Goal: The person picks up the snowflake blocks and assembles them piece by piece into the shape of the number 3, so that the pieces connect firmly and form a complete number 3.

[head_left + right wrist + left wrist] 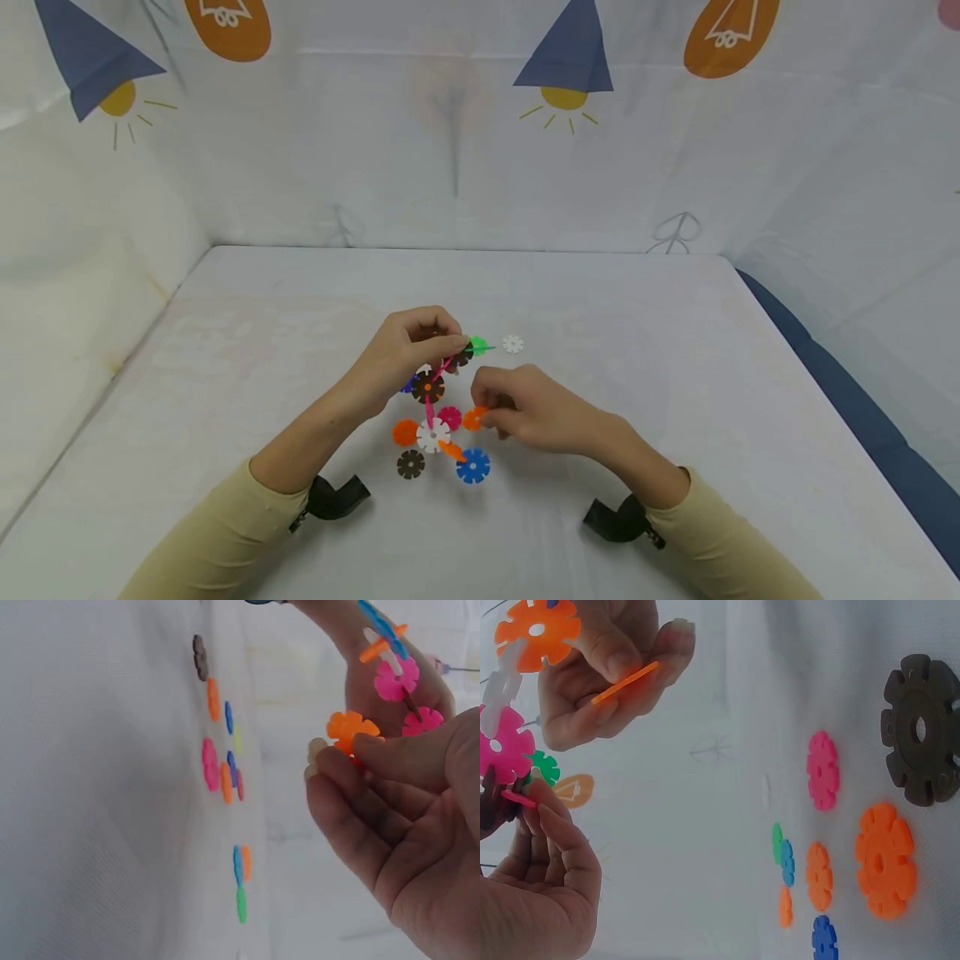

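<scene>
Orange disc (472,419) pinched at edge; table (637,317) edges well apart.

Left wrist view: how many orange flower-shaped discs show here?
5: one pinched disc in the right hand, one linked disc in the chain the left hand holds; and a near disc, middle disc and far disc on the table. Hands or chain may hide more.

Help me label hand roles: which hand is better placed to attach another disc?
Probably the right hand: it pinches a separate orange disc near the joined discs, while the left hand is occupied gripping them.
</scene>
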Demonstrator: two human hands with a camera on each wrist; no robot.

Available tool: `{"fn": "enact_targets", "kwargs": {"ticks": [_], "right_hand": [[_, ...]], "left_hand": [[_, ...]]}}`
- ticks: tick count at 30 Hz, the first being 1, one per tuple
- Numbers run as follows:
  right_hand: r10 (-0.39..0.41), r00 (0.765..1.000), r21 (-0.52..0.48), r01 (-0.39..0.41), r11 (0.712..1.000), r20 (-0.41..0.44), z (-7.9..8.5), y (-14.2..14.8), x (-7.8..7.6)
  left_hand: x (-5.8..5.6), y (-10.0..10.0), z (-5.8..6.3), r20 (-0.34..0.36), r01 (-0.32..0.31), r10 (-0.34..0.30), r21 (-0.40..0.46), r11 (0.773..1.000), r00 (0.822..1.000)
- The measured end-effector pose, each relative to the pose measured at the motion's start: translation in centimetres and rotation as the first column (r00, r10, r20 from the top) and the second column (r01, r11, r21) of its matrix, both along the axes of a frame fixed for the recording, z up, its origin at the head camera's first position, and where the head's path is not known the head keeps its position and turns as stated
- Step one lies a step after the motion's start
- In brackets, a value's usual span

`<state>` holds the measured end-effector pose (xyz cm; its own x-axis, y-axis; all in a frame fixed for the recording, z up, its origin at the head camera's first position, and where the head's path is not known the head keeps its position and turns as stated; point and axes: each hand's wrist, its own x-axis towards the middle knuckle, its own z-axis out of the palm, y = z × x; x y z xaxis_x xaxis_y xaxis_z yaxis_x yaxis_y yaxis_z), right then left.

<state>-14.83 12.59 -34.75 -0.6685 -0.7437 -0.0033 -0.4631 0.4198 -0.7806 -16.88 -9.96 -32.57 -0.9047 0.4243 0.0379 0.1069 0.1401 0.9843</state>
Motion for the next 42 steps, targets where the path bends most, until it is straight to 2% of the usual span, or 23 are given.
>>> {"fn": "enact_targets", "kwargs": {"ticks": [7,10,13,18,22,25,31,42], "right_hand": [[-0.044,0.997,-0.089,0.038,0.995,-0.068,0.4,1.0,-0.5],[-0.088,0.995,-0.122,0.081,0.989,-0.054,0.8,1.4,-0.6],[-0.141,0.990,-0.170,0.138,0.976,-0.006,1.3,1.7,-0.7],[-0.210,0.972,-0.284,0.233,0.930,0.107,2.0,2.1,-0.7],[-0.214,0.962,-0.388,0.265,0.883,0.171,2.2,2.3,-0.9],[-0.209,0.959,-0.431,0.273,0.860,0.191,2.2,2.4,-1.1],[-0.225,0.944,-0.452,0.314,0.835,0.240,2.3,2.5,-1.2],[-0.223,0.941,-0.472,0.322,0.821,0.255,2.2,2.7,-1.2]], "left_hand": [[0.0,-0.1,-0.1,0.012,-0.020,0.019,0.005,1.000,1.000],[0.1,-0.1,-0.1,0.014,-0.025,0.025,0.016,1.000,1.000],[0.1,-0.1,-0.1,0.012,-0.043,0.043,0.032,0.999,0.999],[0.1,0.0,0.1,0.011,-0.076,0.075,0.045,0.996,0.997],[0.1,0.2,0.1,0.034,-0.068,0.066,0.050,0.996,0.997],[0.0,0.3,0.0,0.040,-0.055,0.053,0.053,0.997,0.998],[0.1,0.5,0.0,0.029,-0.034,0.032,0.055,0.998,0.999],[0.4,0.8,0.1,-0.014,0.001,0.000,0.061,0.998,1.000]]}}
